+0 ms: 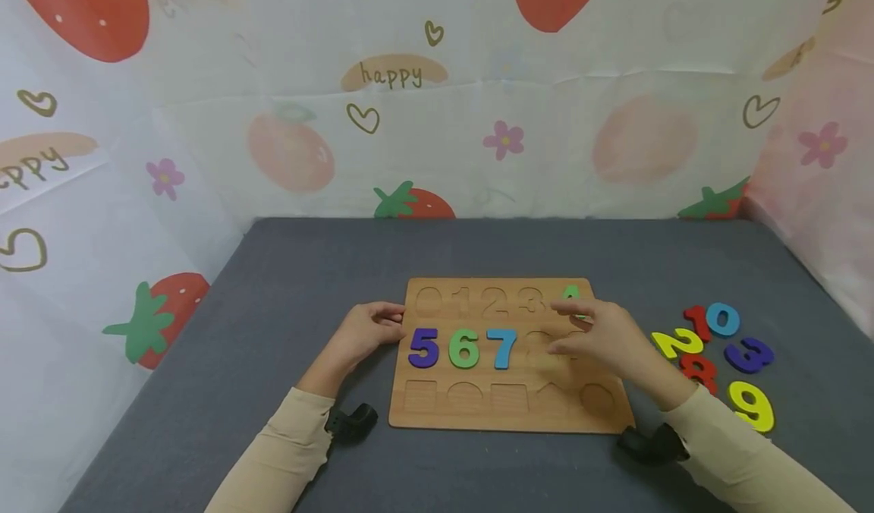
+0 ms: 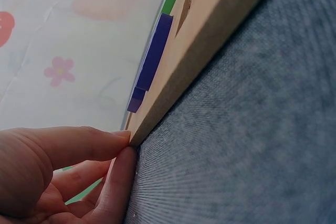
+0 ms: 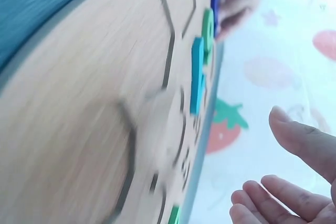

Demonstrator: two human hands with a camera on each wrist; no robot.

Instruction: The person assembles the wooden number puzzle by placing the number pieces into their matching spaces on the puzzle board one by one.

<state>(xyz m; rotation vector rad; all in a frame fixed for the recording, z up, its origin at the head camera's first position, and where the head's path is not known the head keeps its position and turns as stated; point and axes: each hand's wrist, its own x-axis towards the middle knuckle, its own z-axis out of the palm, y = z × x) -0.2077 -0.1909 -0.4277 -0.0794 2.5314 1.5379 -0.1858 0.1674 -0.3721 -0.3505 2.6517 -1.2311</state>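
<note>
A wooden number puzzle board lies on the dark table. In its middle row sit a purple 5, a green 6 and a light blue 7. At the top right, a green 4 is partly hidden behind my right hand. That hand hovers over the right part of the board, thumb and fingers apart with nothing between them in the right wrist view. My left hand pinches the board's left edge; thumb and finger meet at its side in the left wrist view.
Right of the board lie loose numbers: a red 1, blue 0, yellow 2, purple 3, red 8 and yellow 9. Behind the table hangs a strawberry-print cloth.
</note>
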